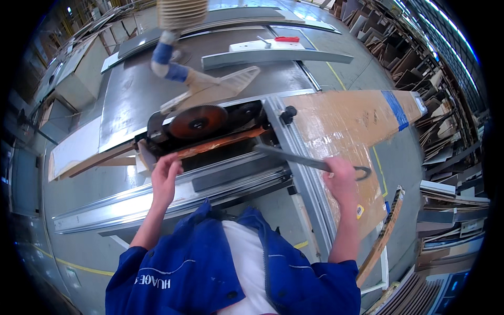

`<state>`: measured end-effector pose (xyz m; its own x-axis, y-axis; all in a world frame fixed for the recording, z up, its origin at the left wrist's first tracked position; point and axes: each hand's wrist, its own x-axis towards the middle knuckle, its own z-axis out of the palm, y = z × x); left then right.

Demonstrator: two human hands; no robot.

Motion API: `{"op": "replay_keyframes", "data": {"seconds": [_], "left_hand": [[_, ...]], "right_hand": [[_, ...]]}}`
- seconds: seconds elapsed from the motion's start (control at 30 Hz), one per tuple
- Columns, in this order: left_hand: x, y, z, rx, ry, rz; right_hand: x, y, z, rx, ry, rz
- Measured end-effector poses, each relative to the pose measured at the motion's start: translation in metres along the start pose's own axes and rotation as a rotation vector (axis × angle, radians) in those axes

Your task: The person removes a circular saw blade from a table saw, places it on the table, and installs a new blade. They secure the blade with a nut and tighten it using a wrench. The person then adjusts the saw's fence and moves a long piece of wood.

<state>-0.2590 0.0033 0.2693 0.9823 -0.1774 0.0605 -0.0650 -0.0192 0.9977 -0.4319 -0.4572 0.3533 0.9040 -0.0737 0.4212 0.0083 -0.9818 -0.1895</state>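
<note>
Right hand (pixel 340 179): fingers clenched round bar (pixel 294 156) near looped end, likely for reach, leaving far end over opening (pixel 226 152). Left hand (pixel 165 181): fingers loosely bent, nothing visibly held. Blade (pixel 184 126) beyond left fingers, exposed by uncovered opening.

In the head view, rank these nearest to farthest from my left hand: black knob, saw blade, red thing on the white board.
1. Saw blade, ahead of your left hand.
2. Black knob, right of the blade.
3. Red thing, beyond both, on the white board.
</note>
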Motion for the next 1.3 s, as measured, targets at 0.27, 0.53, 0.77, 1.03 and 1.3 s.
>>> {"op": "replay_keyframes", "data": {"seconds": [0.27, 0.53, 0.77, 1.03, 1.3], "left_hand": [[-0.005, 0.056, -0.072, 0.748, -0.821, 0.176], [-0.02, 0.015, -0.115, 0.892, -0.65, -0.032], [0.034, 0.038, -0.12, 1.223, -0.495, -0.071], [0.132, 0.057, -0.098, 1.583, -0.513, -0.062], [0.2, 0.057, -0.078, 1.629, -0.616, -0.054]], "right_hand": [[0.054, -0.198, 0.123, 0.176, -0.274, -0.509], [0.082, -0.233, 0.209, 0.441, -0.317, -0.567], [0.128, -0.184, 0.289, 0.727, -0.211, 0.042], [0.165, -0.189, 0.46, 1.835, -0.472, 1.412], [0.2, -0.207, 0.513, 2.259, -0.361, 1.839]]}}
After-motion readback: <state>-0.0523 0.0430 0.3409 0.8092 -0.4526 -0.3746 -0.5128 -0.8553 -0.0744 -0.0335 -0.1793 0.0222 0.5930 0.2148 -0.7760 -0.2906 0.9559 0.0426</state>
